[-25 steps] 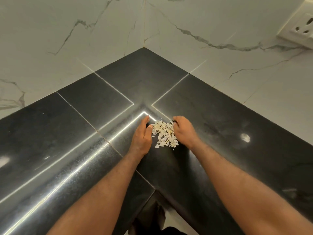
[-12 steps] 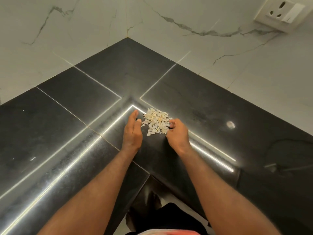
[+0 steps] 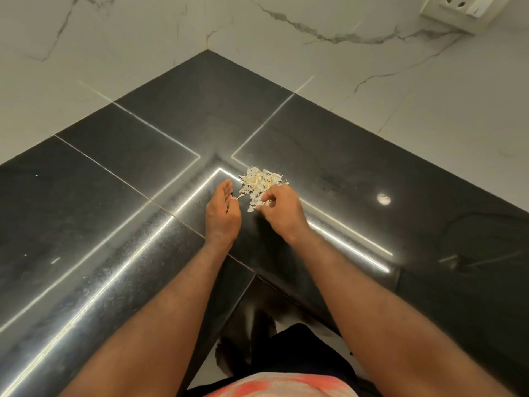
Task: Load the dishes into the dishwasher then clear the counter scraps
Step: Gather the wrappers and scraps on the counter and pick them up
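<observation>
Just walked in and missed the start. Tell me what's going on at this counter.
A person stands at the inner corner of a black counter, gathering a small pile of pale scraps. The left hand rests beside the pile, fingers fairly straight, like a wall. The right hand pinches pieces at the pile's near edge with curled fingers. Most of the pile lies on the counter; no dishes are in view.
</observation>
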